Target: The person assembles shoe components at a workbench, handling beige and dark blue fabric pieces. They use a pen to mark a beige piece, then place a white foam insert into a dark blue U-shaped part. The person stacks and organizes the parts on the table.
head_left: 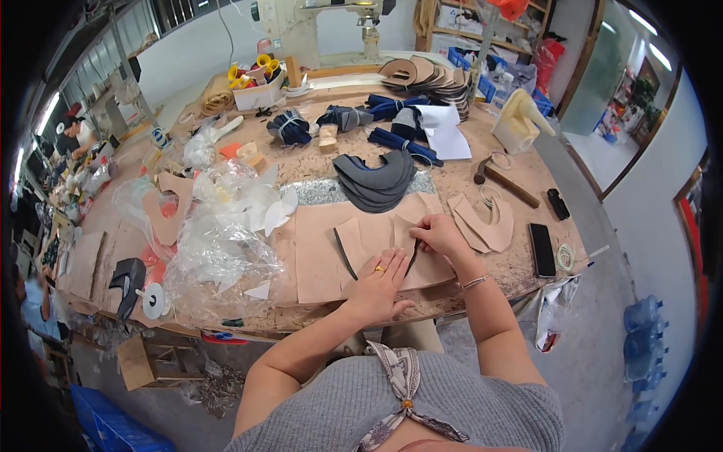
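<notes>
– Grey knit top (482, 410) + patterned scarf (401, 373), btm ctr, nearest cam. Any writing legible?

– White paper (446, 139), upper ctr-right: can't tell, too small. Same w/ water jugs (642, 343), lower right.

– Hands?

– L hand (380, 285), mid-frame: open, flat, palm down over tan piece (352, 235) w/ dark edging. R hand (439, 235), just above & right: thumb + fingertips pinching that piece's edge.

– Piece sits where, exactly?

– Ctr of frame, atop larger tan sheet (312, 260), along near side of table (538, 169).

– What's crowding it?

– Left of ctr: big heap of clear plastic (218, 233), right by the sheet's left side. Just above: stack of grey curved pieces (376, 183). Right of R hand: tan cutouts (482, 226).

– Further out?

– Ctr-right: hammer (510, 186), w/ phone (541, 250) below it. Upper right: cream jug (518, 132). Upper ctr: tied dark bundles (290, 128). Upper left of ctr: white bin (260, 96) w/ yellow spools. Top ctr: sewing machine (290, 26).
</notes>
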Demonstrator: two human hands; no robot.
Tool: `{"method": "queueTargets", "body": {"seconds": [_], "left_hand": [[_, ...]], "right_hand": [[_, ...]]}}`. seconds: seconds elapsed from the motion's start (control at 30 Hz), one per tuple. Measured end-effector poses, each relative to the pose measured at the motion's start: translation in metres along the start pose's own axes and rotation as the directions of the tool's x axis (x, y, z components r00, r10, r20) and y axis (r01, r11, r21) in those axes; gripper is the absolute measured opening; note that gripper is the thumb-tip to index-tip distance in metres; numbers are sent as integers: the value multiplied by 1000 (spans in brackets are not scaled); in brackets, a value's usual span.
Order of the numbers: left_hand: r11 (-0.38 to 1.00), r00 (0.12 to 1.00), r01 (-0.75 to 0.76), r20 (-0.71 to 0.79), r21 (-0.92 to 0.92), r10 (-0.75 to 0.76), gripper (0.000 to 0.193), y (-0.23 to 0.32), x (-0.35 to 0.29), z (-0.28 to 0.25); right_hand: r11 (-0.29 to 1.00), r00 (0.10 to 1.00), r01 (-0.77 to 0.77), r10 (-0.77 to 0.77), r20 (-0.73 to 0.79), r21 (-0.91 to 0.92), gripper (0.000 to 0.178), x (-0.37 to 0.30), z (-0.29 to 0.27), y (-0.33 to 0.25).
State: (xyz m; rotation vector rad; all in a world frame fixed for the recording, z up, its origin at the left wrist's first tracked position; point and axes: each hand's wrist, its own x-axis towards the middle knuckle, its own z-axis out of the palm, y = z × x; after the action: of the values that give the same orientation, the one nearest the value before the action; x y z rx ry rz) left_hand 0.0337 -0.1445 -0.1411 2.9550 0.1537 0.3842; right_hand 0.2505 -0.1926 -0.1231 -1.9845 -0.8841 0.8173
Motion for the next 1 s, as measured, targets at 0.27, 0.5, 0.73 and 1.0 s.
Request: {"method": "queueTargets", "body": {"seconds": [0.27, 0.5, 0.73, 1.0], "left_hand": [[997, 996, 54, -70, 52, -51, 99, 13, 4, 4], [998, 996, 50, -72, 41, -47, 102, 10, 2, 13], [998, 989, 59, -135, -13, -60, 97, 22, -10, 3], [994, 981, 85, -171, -64, -95, 88, 27, -35, 7]], "right_hand": [[893, 933, 210, -305, -192, -398, 18, -10, 10, 1], [600, 774, 573, -620, 129, -558, 38, -59, 38, 12], [504, 855, 363, -514, 65, -784, 43, -10, 37, 12], [670, 937, 260, -349, 14, -696, 91, -32, 44, 7]]}}
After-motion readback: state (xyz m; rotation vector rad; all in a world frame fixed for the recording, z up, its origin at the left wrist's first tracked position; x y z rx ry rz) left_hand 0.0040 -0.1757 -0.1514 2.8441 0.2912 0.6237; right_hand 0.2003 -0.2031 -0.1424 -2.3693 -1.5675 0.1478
